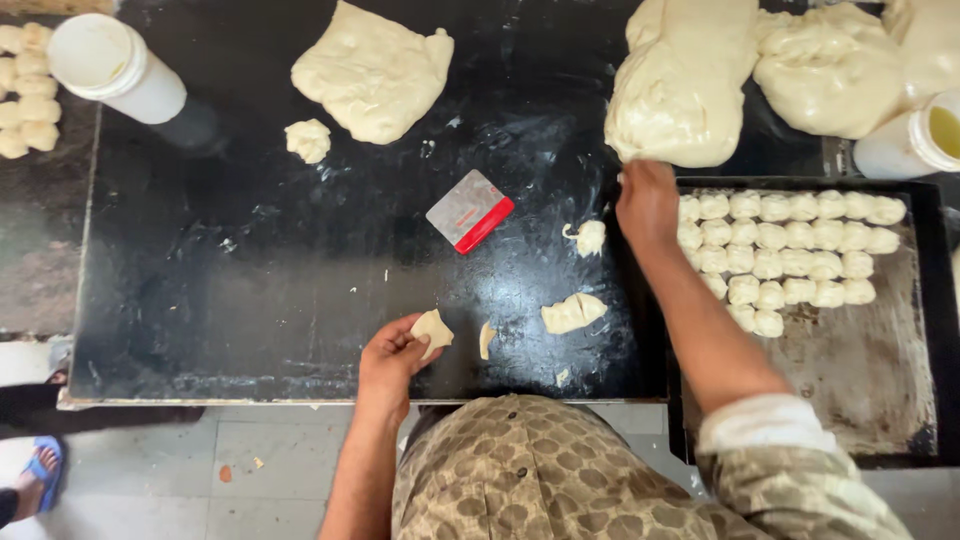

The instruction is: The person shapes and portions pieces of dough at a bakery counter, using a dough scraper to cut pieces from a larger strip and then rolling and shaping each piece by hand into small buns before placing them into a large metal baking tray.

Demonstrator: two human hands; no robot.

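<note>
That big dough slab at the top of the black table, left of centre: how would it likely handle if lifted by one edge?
The dough slab lies spread flat with soft, uneven edges, so it would probably sag and stretch, not hold shape. It looks thick and dense, so likely heavy for one hand. The greasy sheen on the black table suggests it might slide rather than stick.

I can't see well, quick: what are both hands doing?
Left hand: closed on a small dough piece.
Right hand: on the big dough; grip cannot be told.
</note>
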